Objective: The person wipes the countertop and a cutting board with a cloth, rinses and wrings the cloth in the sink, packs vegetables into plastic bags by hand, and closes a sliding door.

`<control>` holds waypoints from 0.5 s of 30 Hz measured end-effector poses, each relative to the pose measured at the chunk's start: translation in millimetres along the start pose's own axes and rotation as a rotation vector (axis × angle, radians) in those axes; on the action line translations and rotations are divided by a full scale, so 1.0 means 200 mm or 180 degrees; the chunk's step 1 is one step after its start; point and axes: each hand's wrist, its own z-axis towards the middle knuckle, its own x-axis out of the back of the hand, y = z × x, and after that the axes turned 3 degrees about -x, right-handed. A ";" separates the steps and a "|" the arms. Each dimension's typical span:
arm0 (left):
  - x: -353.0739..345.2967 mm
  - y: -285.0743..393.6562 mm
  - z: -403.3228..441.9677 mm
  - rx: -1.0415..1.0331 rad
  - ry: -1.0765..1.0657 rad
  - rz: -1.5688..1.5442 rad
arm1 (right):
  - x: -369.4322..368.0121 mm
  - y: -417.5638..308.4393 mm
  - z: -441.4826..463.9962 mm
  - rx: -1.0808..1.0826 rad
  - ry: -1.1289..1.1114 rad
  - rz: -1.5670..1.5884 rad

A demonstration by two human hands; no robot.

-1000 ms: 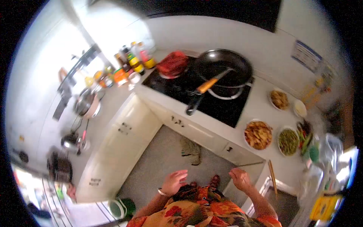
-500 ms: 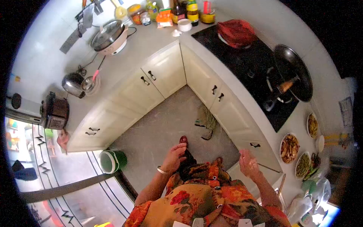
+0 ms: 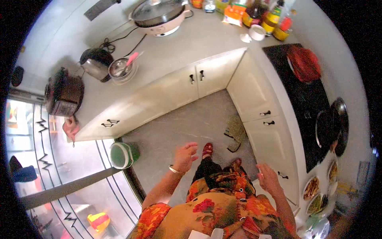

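My left hand (image 3: 185,158), with a light bracelet at the wrist, hangs in the air over the grey floor, fingers loosely apart and nothing in them. On the other side my right hand (image 3: 268,177) is held up near the white cabinet doors (image 3: 268,153), also holding nothing. Neither hand touches anything. Along the left counter (image 3: 171,53) stand a dark multi-cooker (image 3: 65,93), a kettle (image 3: 96,65) and a bowl (image 3: 122,71) with a pink-handled ladle in it. Farther back is a lidded electric pan (image 3: 159,20).
The black cooktop (image 3: 300,95) carries a red cloth-like bundle (image 3: 306,63) and a wok (image 3: 341,127). Beyond it sit plates of food (image 3: 311,188). Bottles (image 3: 272,20) fill the corner. A green bucket (image 3: 121,155) stands by the sliding door; a greenish cloth (image 3: 236,131) lies on the floor.
My view has turned left, so the cooktop and plates shift right and the left counter looks nearer. My feet have moved; both hands remain raised with nothing in them.
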 end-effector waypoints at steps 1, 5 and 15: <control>0.02 -0.04 0.01 -0.0337 -0.0074 0.0389 | 0.02 -0.02 0.03 0.0064 -0.0036 0.0001; -0.04 0.14 -0.03 0.0970 0.0097 -0.1088 | 0.01 0.01 0.17 0.0170 -0.0233 -0.0178; -0.29 0.90 -0.25 -0.2396 -0.0770 -0.0801 | 0.12 -0.30 0.66 0.1168 -0.0449 -0.0068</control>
